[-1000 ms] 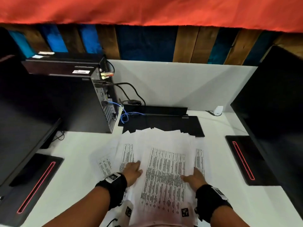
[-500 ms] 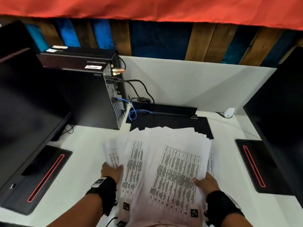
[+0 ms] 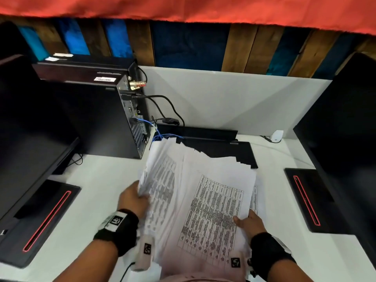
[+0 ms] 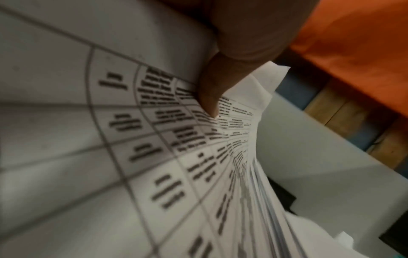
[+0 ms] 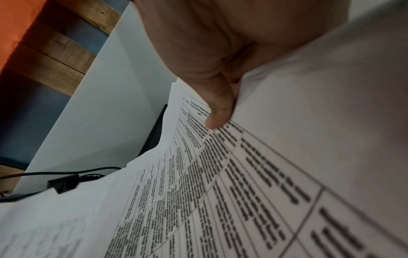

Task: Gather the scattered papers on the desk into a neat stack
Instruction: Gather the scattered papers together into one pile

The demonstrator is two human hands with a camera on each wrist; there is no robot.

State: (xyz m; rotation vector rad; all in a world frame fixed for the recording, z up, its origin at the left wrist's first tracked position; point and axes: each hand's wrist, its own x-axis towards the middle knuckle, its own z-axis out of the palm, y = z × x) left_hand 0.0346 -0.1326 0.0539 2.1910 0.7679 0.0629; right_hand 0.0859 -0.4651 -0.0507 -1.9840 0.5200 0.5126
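Note:
A loose pile of printed papers (image 3: 203,200) with tables of text lies fanned out at the near middle of the white desk (image 3: 101,180). My left hand (image 3: 134,197) grips the pile's left edge and lifts that side off the desk; in the left wrist view the thumb (image 4: 209,97) presses on the top sheet of the papers (image 4: 110,139). My right hand (image 3: 247,220) holds the right edge, its thumb (image 5: 218,108) on top of the papers (image 5: 243,192) and its fingers hidden beneath the sheets.
A black computer tower (image 3: 91,119) with cables stands at the back left. A dark keyboard or mat (image 3: 219,147) lies just beyond the papers. Black monitors with red-lit bases stand at left (image 3: 40,216) and right (image 3: 309,200). A white partition (image 3: 234,102) closes off the back.
My left hand has gone from lying flat on the sheets to gripping their left edge and lifting it. The spread sheets have drawn together to the right. My right hand stays at the right edge.

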